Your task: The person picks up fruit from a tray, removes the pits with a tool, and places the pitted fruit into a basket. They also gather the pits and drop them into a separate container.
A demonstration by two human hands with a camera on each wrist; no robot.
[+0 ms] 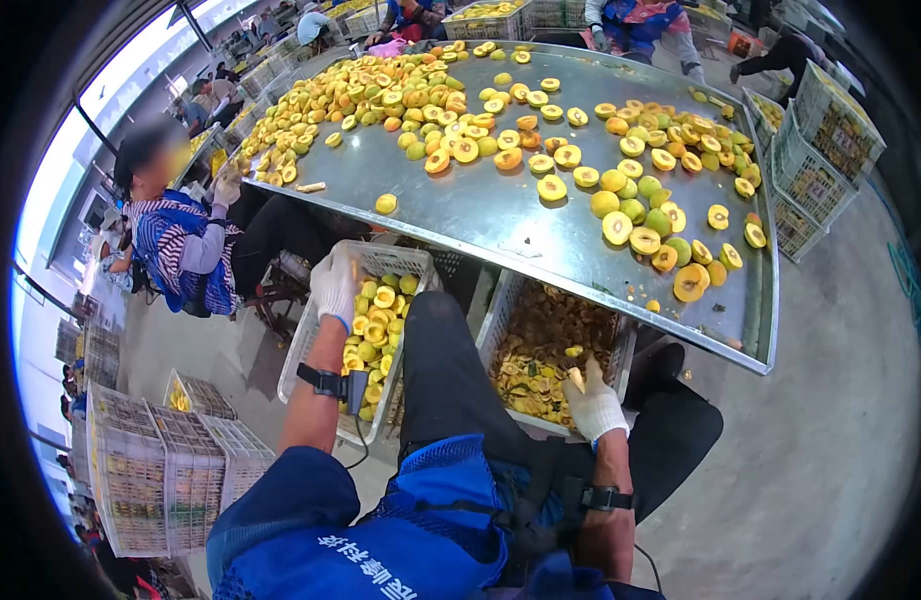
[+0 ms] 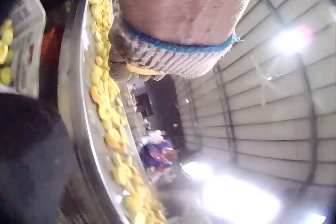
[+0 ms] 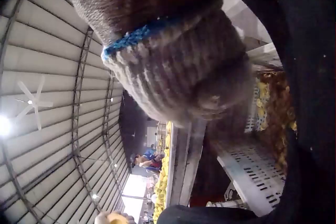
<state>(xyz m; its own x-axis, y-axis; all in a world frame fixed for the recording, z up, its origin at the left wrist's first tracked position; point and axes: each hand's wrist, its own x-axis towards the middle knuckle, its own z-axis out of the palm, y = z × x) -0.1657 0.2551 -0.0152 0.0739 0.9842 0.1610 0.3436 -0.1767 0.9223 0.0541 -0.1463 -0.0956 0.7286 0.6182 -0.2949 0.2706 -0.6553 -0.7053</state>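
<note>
A steel table carries halved yellow fruit. Below it, the gloved left hand grips a white crate of halves by its rim; the gloved right hand pinches a small yellow piece over the scrap crate.

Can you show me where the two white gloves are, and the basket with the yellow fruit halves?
left hand (image 1: 333, 287), head view, back of the white glove.
right hand (image 1: 592, 403), head view, back of the white glove.
basket of fruit halves (image 1: 303, 345), head view, its left wall.
</note>
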